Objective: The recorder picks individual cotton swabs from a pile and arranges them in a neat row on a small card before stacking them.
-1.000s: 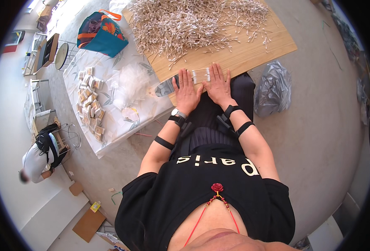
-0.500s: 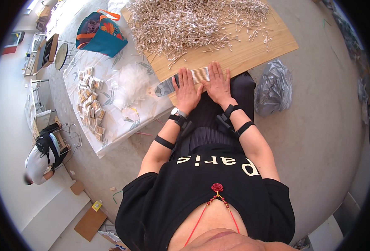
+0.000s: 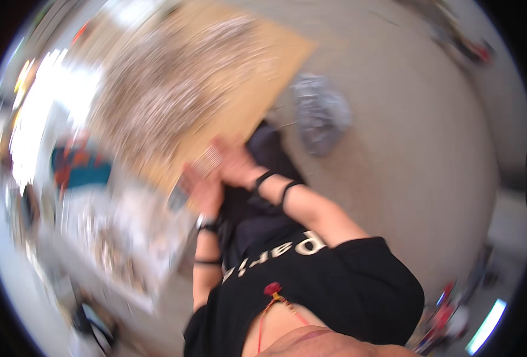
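Observation:
The view is smeared by motion. A small row of cotton swabs (image 3: 208, 161) lies side by side at the near edge of a wooden board (image 3: 278, 59). My left hand (image 3: 205, 191) rests flat at the row's left end, fingers stretched out though blurred. At its right end lies my right hand (image 3: 238, 166), also flat with fingers extended. The row sits between the two hands; whether the fingers touch its ends cannot be made out. Beyond them a large heap of loose cotton swabs (image 3: 162, 89) covers much of the board.
A cloth-covered table (image 3: 147, 300) stands left, bearing a blurred group of small packs (image 3: 111, 253) and a teal bag (image 3: 85, 168) with orange handles. To the right of the board, a grey plastic bag (image 3: 322, 113) sits on the floor.
The whole view has swung, so the board, hands and table appear rotated and farther left, with heavy blur. Both hands are still at the ends of the swab row.

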Motion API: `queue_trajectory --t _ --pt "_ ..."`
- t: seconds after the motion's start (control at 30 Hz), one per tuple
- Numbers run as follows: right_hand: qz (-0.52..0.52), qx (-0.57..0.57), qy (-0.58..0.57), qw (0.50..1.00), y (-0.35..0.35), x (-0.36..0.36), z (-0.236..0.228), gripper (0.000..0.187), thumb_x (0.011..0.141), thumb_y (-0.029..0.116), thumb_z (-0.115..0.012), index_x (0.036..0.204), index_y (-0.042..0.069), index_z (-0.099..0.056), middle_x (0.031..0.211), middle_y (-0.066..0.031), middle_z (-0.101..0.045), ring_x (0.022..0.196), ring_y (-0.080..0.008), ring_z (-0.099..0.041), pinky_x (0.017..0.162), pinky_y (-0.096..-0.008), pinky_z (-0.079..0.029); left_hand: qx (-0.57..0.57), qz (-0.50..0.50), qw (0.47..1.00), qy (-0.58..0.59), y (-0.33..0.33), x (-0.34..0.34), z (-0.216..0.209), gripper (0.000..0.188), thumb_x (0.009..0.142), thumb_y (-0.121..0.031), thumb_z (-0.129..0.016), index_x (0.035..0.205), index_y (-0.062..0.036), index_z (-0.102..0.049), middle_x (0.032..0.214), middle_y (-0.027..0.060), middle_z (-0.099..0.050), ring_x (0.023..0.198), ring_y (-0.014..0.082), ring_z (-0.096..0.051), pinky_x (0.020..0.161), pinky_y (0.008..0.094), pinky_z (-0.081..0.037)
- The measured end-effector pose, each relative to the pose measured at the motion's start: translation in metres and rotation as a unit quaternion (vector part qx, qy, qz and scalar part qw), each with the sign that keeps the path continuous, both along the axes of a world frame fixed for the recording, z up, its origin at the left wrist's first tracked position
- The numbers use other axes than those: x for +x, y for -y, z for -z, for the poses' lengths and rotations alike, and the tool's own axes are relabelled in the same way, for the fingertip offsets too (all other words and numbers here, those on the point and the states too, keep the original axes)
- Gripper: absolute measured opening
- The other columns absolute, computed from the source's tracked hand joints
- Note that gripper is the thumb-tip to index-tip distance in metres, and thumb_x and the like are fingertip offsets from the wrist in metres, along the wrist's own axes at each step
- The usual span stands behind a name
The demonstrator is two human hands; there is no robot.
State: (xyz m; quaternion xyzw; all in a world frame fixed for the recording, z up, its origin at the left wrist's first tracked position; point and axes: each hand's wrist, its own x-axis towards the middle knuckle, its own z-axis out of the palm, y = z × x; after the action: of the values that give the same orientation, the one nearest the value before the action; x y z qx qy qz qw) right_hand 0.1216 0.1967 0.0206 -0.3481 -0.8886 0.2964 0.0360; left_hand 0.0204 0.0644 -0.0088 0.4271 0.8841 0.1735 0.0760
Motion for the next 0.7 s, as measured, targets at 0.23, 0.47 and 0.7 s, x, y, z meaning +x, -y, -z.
queue_trajectory --t 0.23,0.47,0.7 --pt "-0.049 0.085 0.022 0.995 -0.005 0.014 0.036 0.094 0.101 0.066 -0.038 0.167 0.001 -0.018 0.176 -0.0128 -0.014 0.164 -0.0239 -0.001 0.129 -0.0579 0.009 -0.173 0.049 0.975 -0.131 -0.013 0.015 -0.006 0.087 0.109 -0.061 -0.032 0.167 0.0011 -0.012 0.176 0.0216 -0.009 0.163 0.0343 -0.009 0.128 0.053 -0.01" --pt "-0.051 -0.199 -0.13 0.97 0.0 0.011 0.02 0.097 0.101 0.074 -0.032 0.168 0.005 -0.016 0.178 -0.0092 -0.01 0.164 -0.0262 -0.001 0.123 -0.0712 0.01 -0.246 0.031 0.958 -0.145 -0.002 0.003 -0.01 0.087 0.109 -0.063 -0.024 0.168 -0.002 -0.007 0.176 0.0209 -0.004 0.164 0.035 -0.006 0.128 0.0526 -0.01" --pt "-0.06 -0.12 -0.182 0.974 -0.002 -0.004 0.047 0.093 0.102 0.069 -0.036 0.168 0.006 -0.017 0.178 -0.0095 -0.008 0.164 -0.0274 0.003 0.124 -0.0668 0.015 -0.223 0.043 0.962 -0.154 -0.003 -0.003 -0.012 0.087 0.11 -0.062 -0.023 0.168 -0.0013 -0.003 0.176 0.0228 0.001 0.163 0.0372 -0.004 0.128 0.0536 -0.009"
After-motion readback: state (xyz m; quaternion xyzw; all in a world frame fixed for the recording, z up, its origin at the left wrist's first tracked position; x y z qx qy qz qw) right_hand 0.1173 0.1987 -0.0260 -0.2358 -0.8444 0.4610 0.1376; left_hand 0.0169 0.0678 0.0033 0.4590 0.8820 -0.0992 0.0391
